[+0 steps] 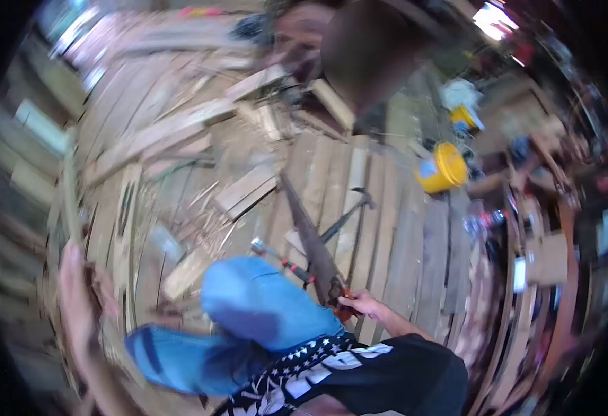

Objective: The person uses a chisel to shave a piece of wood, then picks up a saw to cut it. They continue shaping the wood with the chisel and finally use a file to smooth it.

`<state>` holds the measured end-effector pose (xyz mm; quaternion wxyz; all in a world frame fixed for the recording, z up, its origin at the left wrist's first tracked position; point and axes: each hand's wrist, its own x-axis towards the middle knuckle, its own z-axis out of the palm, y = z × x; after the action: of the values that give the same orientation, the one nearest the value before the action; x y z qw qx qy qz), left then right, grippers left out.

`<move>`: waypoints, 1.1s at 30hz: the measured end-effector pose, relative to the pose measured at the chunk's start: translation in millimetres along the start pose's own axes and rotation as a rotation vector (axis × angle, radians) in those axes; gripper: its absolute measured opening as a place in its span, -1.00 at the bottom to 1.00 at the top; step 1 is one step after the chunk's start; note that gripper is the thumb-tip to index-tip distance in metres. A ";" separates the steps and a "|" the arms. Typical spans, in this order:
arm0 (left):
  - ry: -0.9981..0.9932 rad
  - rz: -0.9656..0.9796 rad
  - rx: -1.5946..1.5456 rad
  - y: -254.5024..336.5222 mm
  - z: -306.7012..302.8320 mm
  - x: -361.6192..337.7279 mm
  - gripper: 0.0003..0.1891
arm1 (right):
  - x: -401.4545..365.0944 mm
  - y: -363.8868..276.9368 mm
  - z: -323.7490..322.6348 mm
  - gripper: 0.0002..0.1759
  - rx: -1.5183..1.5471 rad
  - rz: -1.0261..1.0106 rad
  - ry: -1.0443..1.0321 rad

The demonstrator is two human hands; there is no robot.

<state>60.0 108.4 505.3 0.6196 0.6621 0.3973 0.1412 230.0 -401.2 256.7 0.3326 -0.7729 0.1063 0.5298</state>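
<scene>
Right hand (363,303) grips the orange handle of a handsaw (311,239), whose blade points forward over the plank floor (395,222) between a hammer (340,223) and a red-and-black-handled tool (294,267), while the left hand (80,301), well apart, is blurred with fingers extended, contact unclear.

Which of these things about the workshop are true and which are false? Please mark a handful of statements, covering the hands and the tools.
1. The right hand grips the saw by its handle. True.
2. The left hand is also on the saw. False: it is apart from it, at the far left of the picture.
3. A hammer lies on the plank floor, right of the saw's blade. True.
4. The bucket is green. False: it is yellow.
5. The person's trousers are blue. True.
</scene>
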 end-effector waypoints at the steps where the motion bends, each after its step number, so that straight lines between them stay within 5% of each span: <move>1: 0.078 -0.026 -0.029 -26.5 7.5 12.3 -0.59 | 4.5 9.0 1.7 -0.70 0.070 0.016 -0.009; 2: 0.297 0.066 -0.118 -51.7 30.2 20.8 -0.63 | 7.0 11.9 -1.1 -0.71 0.033 0.029 -0.006; 4: 0.271 -0.148 -0.328 -95.0 28.2 33.0 -0.55 | 3.9 9.4 1.8 -0.71 0.340 -0.101 -0.002; 5: 0.172 -0.074 -0.366 -139.8 21.5 47.0 -0.52 | -0.3 3.0 1.0 -0.65 0.344 -0.109 0.048; 7: 0.291 -0.072 -0.253 -130.6 41.0 36.7 -0.48 | -7.2 -14.8 -3.3 -0.59 0.225 -0.087 0.092; 15: 0.085 -0.100 -0.358 -150.6 68.5 35.0 -0.44 | -26.7 -106.6 12.7 -0.53 -0.126 -0.424 0.171; 19: 0.061 -0.161 -0.319 -151.4 72.4 32.2 -0.43 | -19.8 -143.5 28.3 -0.68 -0.130 -0.803 0.222; 22: 0.089 -0.137 -0.334 -149.7 75.1 29.6 -0.43 | -26.1 -180.8 39.1 -0.68 -0.146 -0.890 0.208; 25: 0.097 -0.140 -0.344 -146.3 79.6 26.8 -0.43 | -33.4 -208.5 43.4 -0.70 -0.479 -0.993 0.284; 27: 0.133 -0.064 -0.284 -150.3 83.1 26.7 -0.43 | -30.3 -218.8 43.3 -0.72 -0.735 -1.259 0.302; 33: 0.155 -0.061 -0.258 -150.7 82.3 21.3 -0.42 | -38.7 -246.7 57.1 -0.79 -0.826 -1.498 0.192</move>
<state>76.8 52.5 342.4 0.6711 0.5517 0.4423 0.2228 298.6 -186.2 377.8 0.2762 -0.7397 -0.6055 0.0993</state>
